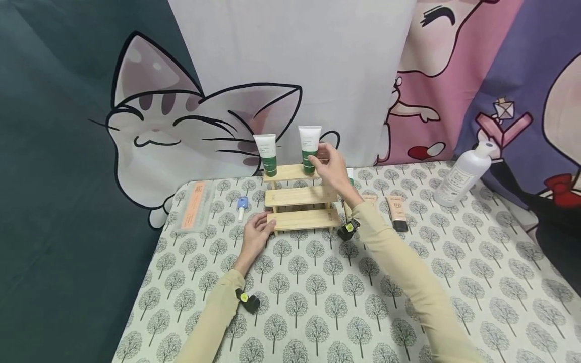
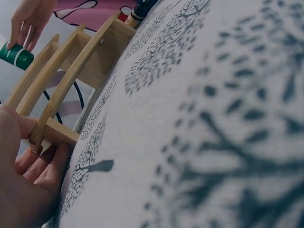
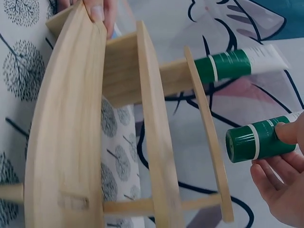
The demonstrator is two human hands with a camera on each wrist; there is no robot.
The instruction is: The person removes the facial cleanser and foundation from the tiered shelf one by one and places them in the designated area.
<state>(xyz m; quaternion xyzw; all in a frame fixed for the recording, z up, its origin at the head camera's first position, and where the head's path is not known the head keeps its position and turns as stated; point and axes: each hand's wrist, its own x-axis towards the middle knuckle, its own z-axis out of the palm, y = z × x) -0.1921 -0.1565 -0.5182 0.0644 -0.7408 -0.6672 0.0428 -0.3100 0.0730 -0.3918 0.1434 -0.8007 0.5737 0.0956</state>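
A three-step wooden rack [image 1: 301, 195] stands on the table. My left hand [image 1: 256, 232] grips the left end of its lowest step, thumb on top and fingers beneath in the left wrist view. On the left of the top step one white and green tube [image 1: 268, 155] stands upright on its cap. My right hand [image 1: 332, 166] pinches a second white and green tube [image 1: 309, 146] between thumb and fingers, cap down. In the right wrist view this held tube's green cap [image 3: 241, 143] shows a gap from the top step [image 3: 209, 135].
Left of the rack lie a flat clear case [image 1: 196, 206] with an orange band and a small blue-and-white item [image 1: 241, 207]. A BB cream tube [image 1: 397, 214] lies to the right, with other tubes partly behind my right arm. A white pump bottle [image 1: 465, 174] stands at the far right.
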